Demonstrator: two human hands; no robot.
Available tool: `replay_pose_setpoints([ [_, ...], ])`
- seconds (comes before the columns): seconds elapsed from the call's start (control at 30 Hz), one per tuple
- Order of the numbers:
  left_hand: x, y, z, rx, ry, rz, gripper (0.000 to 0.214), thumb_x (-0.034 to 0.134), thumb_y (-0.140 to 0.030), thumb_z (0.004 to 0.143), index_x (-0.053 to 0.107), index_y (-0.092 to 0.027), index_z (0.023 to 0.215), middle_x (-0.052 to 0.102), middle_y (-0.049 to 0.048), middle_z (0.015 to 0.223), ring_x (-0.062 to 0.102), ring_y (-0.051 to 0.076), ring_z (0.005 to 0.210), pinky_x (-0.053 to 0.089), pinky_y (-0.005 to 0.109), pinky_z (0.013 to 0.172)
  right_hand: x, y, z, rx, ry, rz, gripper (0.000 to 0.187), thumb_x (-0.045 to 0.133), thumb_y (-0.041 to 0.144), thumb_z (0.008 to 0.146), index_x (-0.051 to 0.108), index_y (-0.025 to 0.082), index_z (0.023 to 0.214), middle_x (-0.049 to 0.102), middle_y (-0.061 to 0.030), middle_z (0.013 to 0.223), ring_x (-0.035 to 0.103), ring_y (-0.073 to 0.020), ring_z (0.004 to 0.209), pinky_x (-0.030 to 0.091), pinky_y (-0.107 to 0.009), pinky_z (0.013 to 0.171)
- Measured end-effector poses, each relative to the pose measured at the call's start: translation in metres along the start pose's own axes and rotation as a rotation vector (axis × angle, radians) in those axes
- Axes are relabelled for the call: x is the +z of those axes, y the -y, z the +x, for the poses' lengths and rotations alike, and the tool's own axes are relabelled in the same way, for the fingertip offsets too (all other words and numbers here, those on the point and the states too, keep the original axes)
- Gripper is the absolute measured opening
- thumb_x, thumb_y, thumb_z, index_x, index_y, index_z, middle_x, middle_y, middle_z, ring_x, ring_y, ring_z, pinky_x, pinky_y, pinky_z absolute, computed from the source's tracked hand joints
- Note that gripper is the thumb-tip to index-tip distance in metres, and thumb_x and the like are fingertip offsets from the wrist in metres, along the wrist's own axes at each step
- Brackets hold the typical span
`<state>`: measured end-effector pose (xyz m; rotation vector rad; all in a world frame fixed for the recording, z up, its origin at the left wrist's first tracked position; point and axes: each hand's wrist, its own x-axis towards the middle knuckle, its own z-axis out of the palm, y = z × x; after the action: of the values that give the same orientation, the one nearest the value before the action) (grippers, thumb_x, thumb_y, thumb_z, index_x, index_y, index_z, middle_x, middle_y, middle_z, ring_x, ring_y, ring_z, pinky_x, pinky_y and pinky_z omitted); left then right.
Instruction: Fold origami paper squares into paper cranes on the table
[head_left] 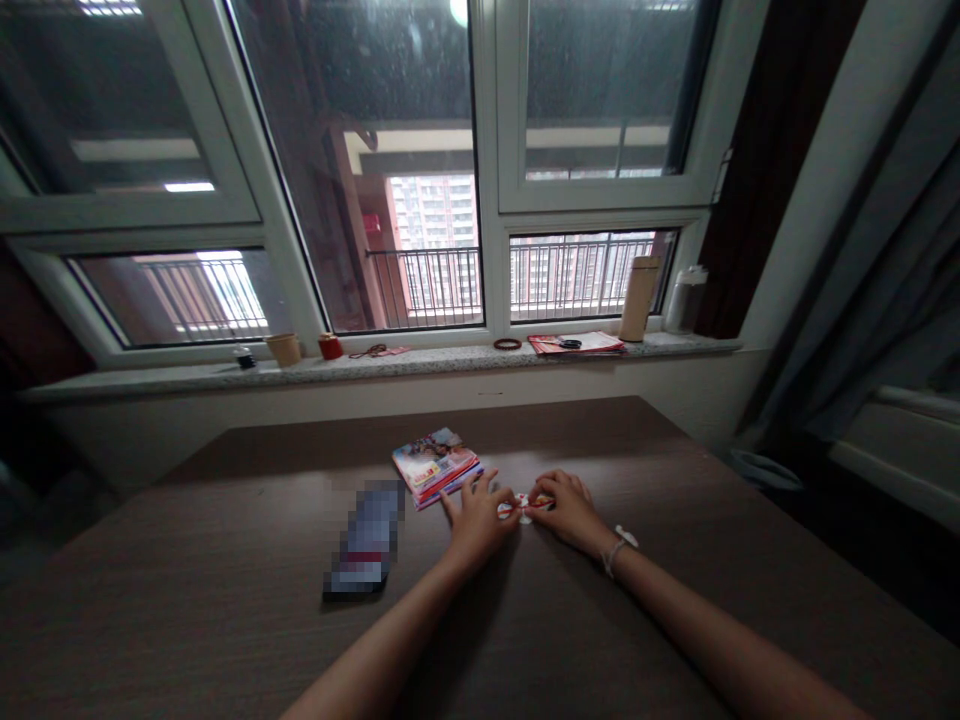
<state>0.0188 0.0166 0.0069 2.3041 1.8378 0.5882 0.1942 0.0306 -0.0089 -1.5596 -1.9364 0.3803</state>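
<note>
Over the table, my left hand and my right hand meet at a small red-and-white piece of printed paper. Each hand pinches one side of it between thumb and forefinger, and the fingers hide much of the paper. It looks folded, but it is too small to make out the folds. The other fingers of my left hand reach beside a stack of colourful printed paper, near its right corner. A bracelet circles my right wrist.
A blurred-out, phone-like object lies left of my hands on the brown table. Along the windowsill stand a paper cup, a red spool, printed sheets, a tan flask and a whitish bottle.
</note>
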Motion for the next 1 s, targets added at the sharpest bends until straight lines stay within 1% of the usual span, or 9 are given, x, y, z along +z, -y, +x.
replay_pose_setpoints([
  [0.1, 0.000, 0.001, 0.001, -0.013, 0.016, 0.004, 0.017, 0.060, -0.045, 0.082, 0.067, -0.036, 0.093, 0.040, -0.0021, 0.145, 0.026, 0.034, 0.134, 0.004, 0.077, 0.099, 0.000, 0.000, 0.001, 0.015, 0.011, 0.004, 0.016, 0.072, 0.039, 0.072, 0.070, 0.028, 0.083, 0.060, -0.0011, 0.106, 0.049, -0.0212, 0.105, 0.032, -0.032, 0.094],
  [0.23, -0.001, 0.003, 0.002, -0.034, 0.073, -0.017, 0.018, 0.058, -0.045, 0.083, 0.066, -0.038, 0.098, 0.035, -0.0017, 0.149, 0.022, 0.033, 0.137, 0.005, 0.077, 0.099, 0.000, -0.001, 0.002, 0.045, 0.016, 0.009, 0.012, 0.072, 0.036, 0.072, 0.070, 0.028, 0.081, 0.061, -0.0006, 0.106, 0.049, -0.0211, 0.107, 0.031, -0.032, 0.096],
  [0.53, -0.006, 0.007, 0.004, -0.028, 0.193, 0.007, 0.024, 0.053, -0.038, 0.086, 0.061, -0.041, 0.109, 0.026, -0.0012, 0.153, 0.015, 0.035, 0.141, 0.007, 0.077, 0.099, -0.001, -0.002, 0.004, 0.086, 0.055, 0.035, 0.009, 0.070, 0.028, 0.072, 0.071, 0.028, 0.080, 0.060, -0.0001, 0.110, 0.047, -0.0211, 0.109, 0.030, -0.032, 0.097],
  [0.83, -0.008, 0.014, 0.000, 0.018, 0.197, 0.019, 0.028, 0.052, -0.037, 0.087, 0.061, -0.042, 0.112, 0.024, -0.0005, 0.155, 0.010, 0.035, 0.143, 0.002, 0.076, 0.100, -0.009, -0.004, 0.005, 0.050, 0.122, 0.034, 0.014, 0.064, 0.023, 0.073, 0.071, 0.031, 0.082, 0.059, 0.0013, 0.114, 0.046, -0.0218, 0.114, 0.029, -0.036, 0.099],
  [1.0, -0.003, 0.018, -0.003, 0.056, 0.168, 0.036, 0.030, 0.050, -0.036, 0.088, 0.060, -0.044, 0.115, 0.027, -0.0011, 0.154, 0.011, 0.033, 0.143, 0.000, 0.074, 0.103, -0.009, -0.005, 0.000, 0.010, 0.111, 0.024, 0.016, 0.061, 0.022, 0.075, 0.071, 0.031, 0.085, 0.059, 0.0010, 0.115, 0.046, -0.0209, 0.114, 0.029, -0.036, 0.099],
])
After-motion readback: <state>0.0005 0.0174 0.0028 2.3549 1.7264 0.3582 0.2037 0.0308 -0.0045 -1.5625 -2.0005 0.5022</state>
